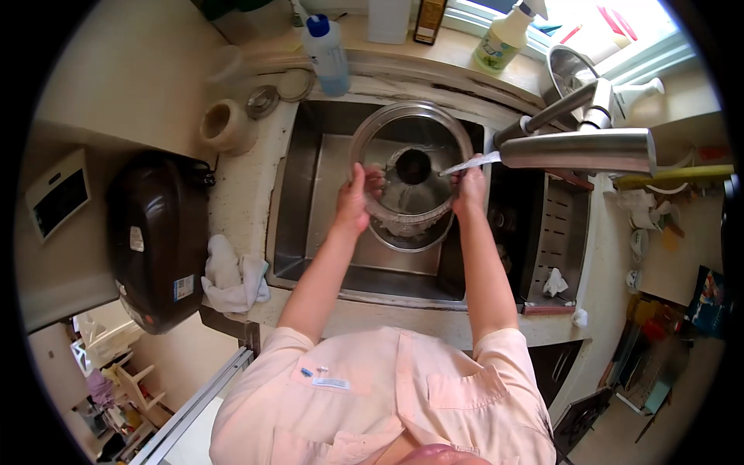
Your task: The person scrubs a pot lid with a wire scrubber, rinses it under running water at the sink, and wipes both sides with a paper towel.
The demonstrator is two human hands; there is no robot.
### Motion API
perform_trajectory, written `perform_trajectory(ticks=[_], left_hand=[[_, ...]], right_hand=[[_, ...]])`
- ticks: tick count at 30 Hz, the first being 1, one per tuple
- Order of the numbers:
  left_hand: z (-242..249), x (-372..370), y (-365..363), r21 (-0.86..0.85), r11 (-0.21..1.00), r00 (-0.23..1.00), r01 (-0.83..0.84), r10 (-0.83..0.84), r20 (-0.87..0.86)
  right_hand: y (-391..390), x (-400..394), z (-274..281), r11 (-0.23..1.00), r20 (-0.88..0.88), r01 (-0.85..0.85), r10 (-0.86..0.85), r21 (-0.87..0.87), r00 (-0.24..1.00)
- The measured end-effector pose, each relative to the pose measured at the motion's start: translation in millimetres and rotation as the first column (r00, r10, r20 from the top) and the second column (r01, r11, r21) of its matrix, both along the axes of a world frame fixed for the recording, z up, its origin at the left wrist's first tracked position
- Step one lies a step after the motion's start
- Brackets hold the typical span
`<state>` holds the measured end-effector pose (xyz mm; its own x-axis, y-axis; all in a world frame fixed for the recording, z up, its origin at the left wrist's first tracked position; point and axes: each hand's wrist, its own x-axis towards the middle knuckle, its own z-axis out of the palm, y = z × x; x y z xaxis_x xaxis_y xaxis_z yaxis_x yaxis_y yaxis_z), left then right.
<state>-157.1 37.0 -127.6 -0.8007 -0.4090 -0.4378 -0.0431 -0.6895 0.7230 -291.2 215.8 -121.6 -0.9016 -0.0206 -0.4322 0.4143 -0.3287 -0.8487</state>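
Note:
Between both hands, over the sink, is a round see-through glass lid (381,128) with a shiny rim and a dark round knob (413,166) at its centre. My left hand (359,200) grips its left edge, some fingers showing near the glass. The right edge is held by my right hand (470,188), whose fingers are partly hidden. A stream of water (471,163) runs from the faucet (577,151) onto the lid beside my right hand. Below the lid, a curved metallic rim (411,249) shows in the sink; what it belongs to is mostly covered.
The steel sink (310,194) surrounds the lid, with a slotted rack (559,232) on the right. Behind stand a blue-capped bottle (329,58) and a spray bottle (504,39). On the left are a white cloth (232,275) and a dark brown appliance (159,232).

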Motion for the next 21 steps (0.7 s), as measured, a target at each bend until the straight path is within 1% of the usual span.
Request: perform_trajectory(ticks=[1,2,4,6,7,8,9,10,12,13,14,15,16,17,18,19,20,21], left_hand=[[5,-9,5,-0.020,0.999,0.998,-0.032,0.033,0.055],[0,-15,11,-0.028,0.998,0.996,-0.047,0.049,0.069],[-16,-27,26,-0.033,0.996,0.992,-0.081,0.084,0.094],[-5,-30,53,0.030,0.996,0.989,-0.081,0.076,0.124],[-2,-26,65,0.062,0.995,0.988,-0.077,0.067,0.141],[-6,-19,73,0.229,0.972,0.995,0.050,-0.069,0.078],[-13,-12,82,0.264,0.959,0.993,0.103,-0.115,0.031],[-9,-7,88,0.294,0.942,0.987,0.161,-0.162,-0.020],[-3,3,88,0.337,0.916,0.976,0.215,-0.206,-0.064],[7,9,85,0.359,0.899,0.968,0.251,-0.236,-0.087],[16,14,80,0.274,0.937,0.976,0.218,-0.204,-0.079],[26,20,73,0.189,0.962,0.979,0.197,-0.185,-0.081],[37,30,65,0.053,0.981,0.982,0.188,-0.188,-0.012],[49,37,55,-0.086,0.976,0.979,0.200,-0.197,0.041],[65,42,48,-0.396,0.904,0.987,0.162,-0.154,0.051],[80,47,41,-0.546,0.817,0.983,0.182,-0.155,0.096],[95,48,38,-0.567,0.813,0.991,0.133,-0.121,0.059],[107,48,37,-0.619,0.772,0.989,0.142,-0.129,0.067]], right_hand=[[4,-1,5,0.998,-0.015,0.044,-0.043,0.055,0.999],[7,1,18,0.990,-0.036,0.088,-0.085,0.112,0.996],[19,16,51,0.974,-0.126,0.166,-0.147,0.157,0.981],[44,30,70,0.964,-0.232,0.157,-0.106,0.213,0.967],[53,35,78,0.946,-0.248,0.177,-0.109,0.270,0.963],[61,39,85,0.924,-0.262,0.200,-0.114,0.326,0.958],[67,40,93,0.907,-0.278,0.216,-0.116,0.362,0.953],[76,38,93,0.896,-0.285,0.218,-0.108,0.387,0.952],[89,32,95,0.889,-0.178,0.137,-0.065,0.436,0.982],[86,29,92,0.897,-0.119,0.123,-0.079,0.425,0.990],[83,23,86,0.903,-0.062,0.120,-0.104,0.412,0.993],[89,18,66,0.933,0.068,0.044,-0.073,0.357,0.995],[81,18,58,0.924,0.179,-0.030,-0.042,0.382,0.983],[67,25,52,0.926,0.202,-0.073,-0.003,0.370,0.979],[58,29,42,0.912,0.284,-0.149,0.038,0.382,0.958],[43,37,34,0.935,0.303,-0.127,0.022,0.332,0.953],[30,43,20,0.956,0.273,-0.133,0.058,0.262,0.960],[20,44,21,0.937,0.298,-0.225,0.142,0.268,0.944]])
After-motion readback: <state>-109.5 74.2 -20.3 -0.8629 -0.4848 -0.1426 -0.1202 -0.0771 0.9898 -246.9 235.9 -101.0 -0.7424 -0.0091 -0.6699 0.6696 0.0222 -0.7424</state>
